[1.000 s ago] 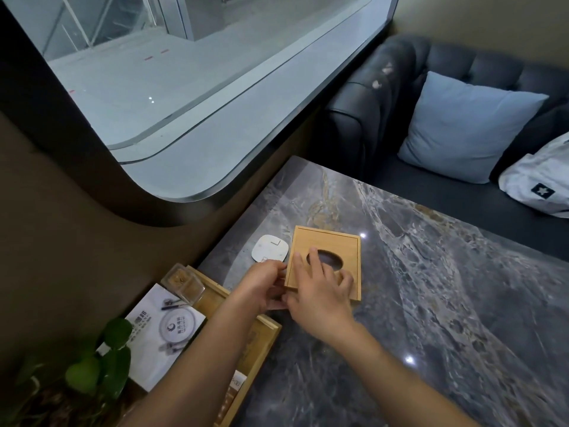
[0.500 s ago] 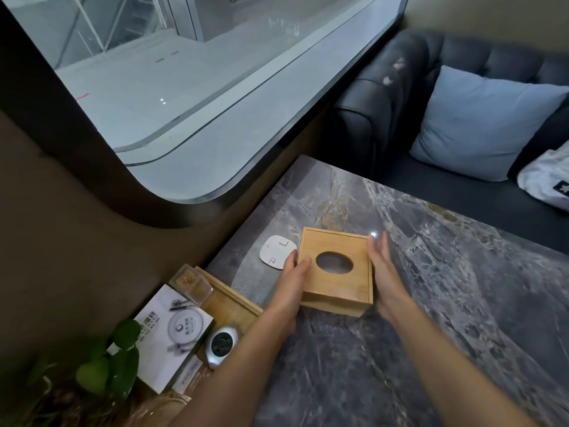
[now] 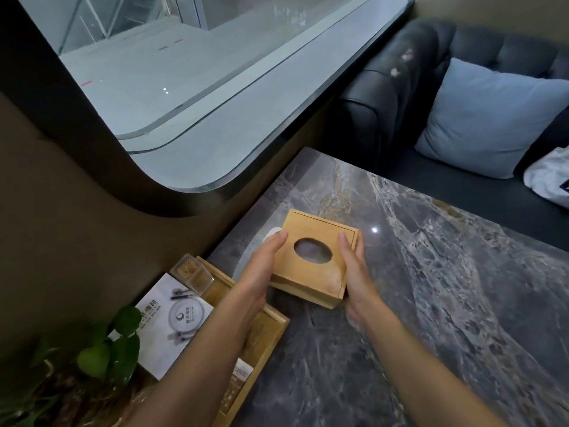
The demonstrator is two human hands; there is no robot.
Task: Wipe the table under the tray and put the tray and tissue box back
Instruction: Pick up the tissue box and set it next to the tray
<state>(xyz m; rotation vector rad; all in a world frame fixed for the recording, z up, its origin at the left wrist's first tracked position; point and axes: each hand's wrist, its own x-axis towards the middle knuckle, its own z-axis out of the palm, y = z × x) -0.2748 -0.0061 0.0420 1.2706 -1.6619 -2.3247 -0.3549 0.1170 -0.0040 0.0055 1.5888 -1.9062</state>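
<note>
A white coaster-like pad (image 3: 271, 233) shows only as a sliver behind the left hand (image 3: 261, 272), and the wooden tray (image 3: 271, 331) is partly covered by that forearm. Both arms reach forward over the marble table (image 3: 446, 303). The left hand and right hand (image 3: 354, 266), fingers straight, press flat against opposite sides of the wooden tissue box (image 3: 317, 257), clamping it between them just beyond the tray; whether it is lifted is unclear.

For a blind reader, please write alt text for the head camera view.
Two bare hands, left hand and right hand, hold a wooden tissue box by its sides over a grey marble table. A wooden tray lies at the table's left edge.
</note>
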